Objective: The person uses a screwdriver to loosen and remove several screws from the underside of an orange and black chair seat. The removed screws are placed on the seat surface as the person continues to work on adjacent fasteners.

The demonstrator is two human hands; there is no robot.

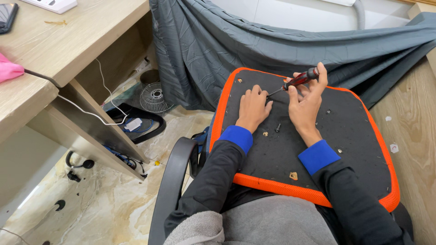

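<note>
The person is resting a black, flat seat panel with a bright orange fabric edge [272,183] across the lap, underside up, and is working near its far edge. The right hand [306,102] is gripping a small screwdriver with a red and black handle [301,78], fingers wrapped closed around the handle, the thin metal shaft slanting down and to the left toward the panel. The left hand [252,106] is lying on the black surface with its fingers curled down at the spot where the tip is meeting the panel; whether it is pinching a screw there cannot be told, since the fingers are hiding the point of contact.

Judging by what is lying about, the work is looking partly done: one dark loose screw [277,128] is lying on the panel between the two wrists, and several open fixing holes are showing, one near the far left corner [239,80] and others to the right of the right hand [328,111]. Small tan chips of wood or foam [294,175] are scattered over the surface. The spot under the screwdriver is the one in hand, and the other holes are appearing unattended.

The panel is looking worn and dusty, speckled with pale crumbs, its orange rim clean. Behind it a crumpled grey cloth [254,41] is hanging, and a pale wooden desk [68,41] is standing to the left.
</note>
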